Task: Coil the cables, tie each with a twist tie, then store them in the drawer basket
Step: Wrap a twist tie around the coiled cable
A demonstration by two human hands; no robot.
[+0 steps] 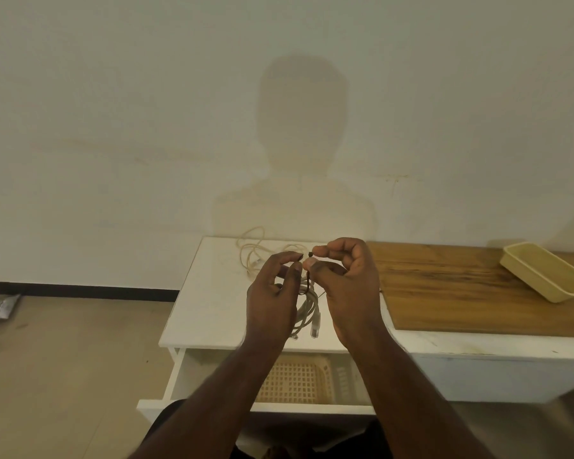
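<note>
Tying step, by the look of it. Left hand (272,289) pinching one end of the dark tie (307,276) between thumb and forefinger, the other fingers curled; right hand (343,279) pinching the other end, at the small dark tip by the fingertips. Best done by keeping the pinch close to the bundle, crossing the two ends tight against the coil (307,308), then turning them round each other several times so the loops cannot slip. Worth keeping the coil hanging free and bunched while twisting; a slack wrap would likely let it spring open.

Coil: pale grey-white cable, gathered in several long loops, hanging between the hands above the white top (209,293), plug ends dangling at the bottom. Tie thin and dark, looped round the upper part of the bundle.

Further back on the top, a second cable (251,250), cream, loose and untied. Below, open drawer (179,376) with lattice basket (295,380) inside, waiting.
</note>
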